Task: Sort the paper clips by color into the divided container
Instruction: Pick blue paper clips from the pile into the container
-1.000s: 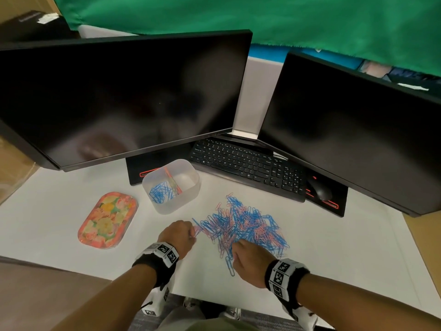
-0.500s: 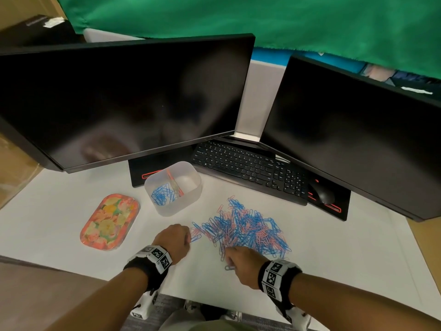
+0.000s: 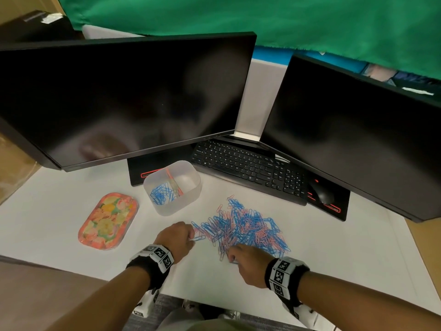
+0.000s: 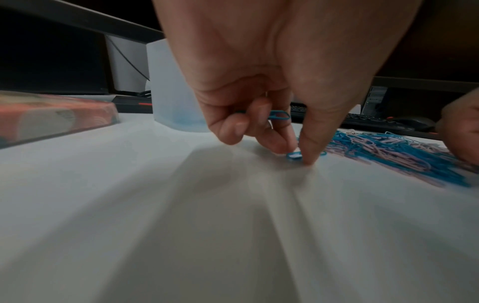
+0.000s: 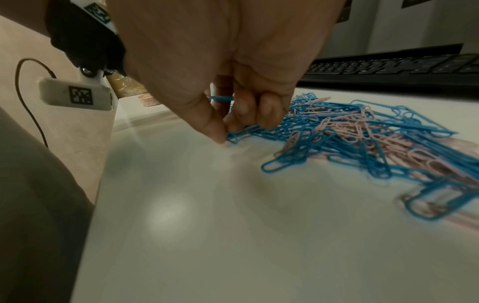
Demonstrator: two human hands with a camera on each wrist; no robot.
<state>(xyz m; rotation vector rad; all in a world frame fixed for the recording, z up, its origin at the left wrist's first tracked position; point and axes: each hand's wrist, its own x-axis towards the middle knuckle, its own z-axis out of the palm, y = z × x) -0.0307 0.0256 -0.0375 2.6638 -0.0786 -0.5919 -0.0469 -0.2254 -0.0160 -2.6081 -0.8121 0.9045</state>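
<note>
A pile of blue and pink paper clips [image 3: 245,229] lies on the white desk. The translucent divided container [image 3: 172,186] stands behind and left of it, with blue clips [image 3: 161,194] in its left compartment. My left hand [image 3: 177,237] is at the pile's left edge; it keeps a blue clip [image 4: 278,115] in its curled fingers and pinches another blue clip [image 4: 294,156] against the desk. My right hand [image 3: 245,259] is at the pile's near edge, thumb and fingers pinched on blue clips [image 5: 234,136], with one more blue clip [image 5: 220,98] held in the fingers.
A flowered orange tray [image 3: 108,220] lies left of the container. Two dark monitors [image 3: 124,99] stand behind, with a black keyboard [image 3: 248,169] and mouse [image 3: 323,194] between them. White desk surface [image 3: 334,247] stretches right of the pile; the desk's front edge is near my wrists.
Both hands have drawn slightly back toward me along the pile's near side. The left hand now pinches a blue clip at the pile's left edge.
</note>
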